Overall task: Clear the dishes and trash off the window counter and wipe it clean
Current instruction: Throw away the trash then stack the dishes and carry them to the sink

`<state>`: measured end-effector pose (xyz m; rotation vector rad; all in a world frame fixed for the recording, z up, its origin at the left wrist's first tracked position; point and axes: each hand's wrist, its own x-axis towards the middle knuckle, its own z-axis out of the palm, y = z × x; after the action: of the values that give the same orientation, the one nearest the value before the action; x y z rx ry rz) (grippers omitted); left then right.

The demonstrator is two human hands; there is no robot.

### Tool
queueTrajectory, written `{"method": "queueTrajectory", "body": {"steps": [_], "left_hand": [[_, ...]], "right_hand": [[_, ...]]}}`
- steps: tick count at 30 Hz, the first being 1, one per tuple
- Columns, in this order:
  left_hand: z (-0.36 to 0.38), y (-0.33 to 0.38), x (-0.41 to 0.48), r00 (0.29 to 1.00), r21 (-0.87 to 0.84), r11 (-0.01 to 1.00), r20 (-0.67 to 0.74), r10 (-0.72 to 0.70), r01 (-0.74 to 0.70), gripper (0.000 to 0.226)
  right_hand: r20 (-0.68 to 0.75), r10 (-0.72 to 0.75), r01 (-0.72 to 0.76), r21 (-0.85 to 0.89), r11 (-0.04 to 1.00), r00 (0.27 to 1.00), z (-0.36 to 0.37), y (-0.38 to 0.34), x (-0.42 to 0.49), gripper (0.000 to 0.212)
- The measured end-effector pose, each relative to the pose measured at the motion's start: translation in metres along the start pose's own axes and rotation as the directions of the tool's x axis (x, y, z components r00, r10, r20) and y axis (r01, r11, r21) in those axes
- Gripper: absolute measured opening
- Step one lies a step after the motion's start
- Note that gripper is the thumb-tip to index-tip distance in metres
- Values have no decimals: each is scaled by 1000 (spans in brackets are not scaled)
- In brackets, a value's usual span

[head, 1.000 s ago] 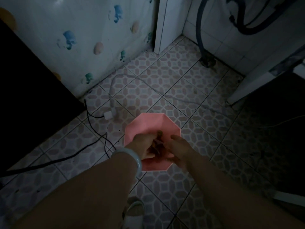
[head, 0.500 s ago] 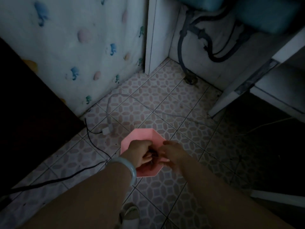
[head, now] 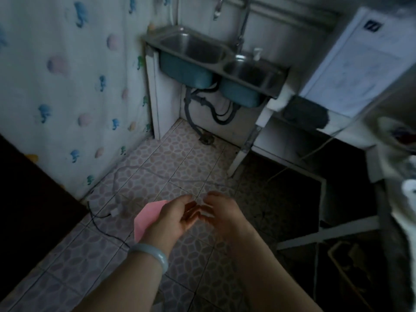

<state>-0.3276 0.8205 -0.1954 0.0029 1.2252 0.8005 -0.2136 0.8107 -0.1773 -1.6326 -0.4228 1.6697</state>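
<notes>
A pink bin (head: 147, 218) stands on the tiled floor, mostly hidden behind my left hand. My left hand (head: 175, 218), with a pale bangle on its wrist, is held palm up above the bin with loosely bent fingers and nothing in it. My right hand (head: 219, 212) hovers just to its right with fingers spread and empty. The fingertips of both hands nearly meet. The window counter is out of view.
A steel double sink (head: 216, 61) with pipes beneath stands at the back. A patterned curtain (head: 67, 86) hangs at the left. Black cable (head: 105, 230) and a white plug (head: 114, 212) lie on the floor. A white shelf frame (head: 292, 136) stands at the right.
Both hands have let go of the dark scraps they rubbed over the bin and have opened. My view has tilted up, bringing the sink into sight.
</notes>
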Motion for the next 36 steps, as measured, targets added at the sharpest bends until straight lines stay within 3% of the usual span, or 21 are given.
{"method": "queueTrajectory", "body": {"steps": [8,12,19,23,27,33,36], "left_hand": [[72,-23,-121,967,137,985,243,71,-106,8],[95,-35,-152,935,250,944,331,125,-215,5],[146,-76,-186,850,464,832,527,16,-304,8],[169,-106,-194,796,549,775,596,-102,-312,5],[183,-137,-197,755,611,727,624,-200,-312,6],[198,-191,-206,711,701,651,613,-345,-289,4],[211,-217,-212,700,723,623,609,-373,-297,3]], "right_hand": [[-106,-248,266,242,933,963,-77,-41,-129,21],[-213,-342,383,197,902,915,-109,-45,-179,13],[-478,-417,508,73,858,773,-161,-42,-236,12],[-621,-384,504,21,864,684,-194,-23,-263,23],[-736,-285,485,67,872,614,-220,16,-285,21],[-818,-133,445,161,881,560,-255,67,-318,22],[-903,-102,373,68,925,417,-288,85,-325,30]]}}
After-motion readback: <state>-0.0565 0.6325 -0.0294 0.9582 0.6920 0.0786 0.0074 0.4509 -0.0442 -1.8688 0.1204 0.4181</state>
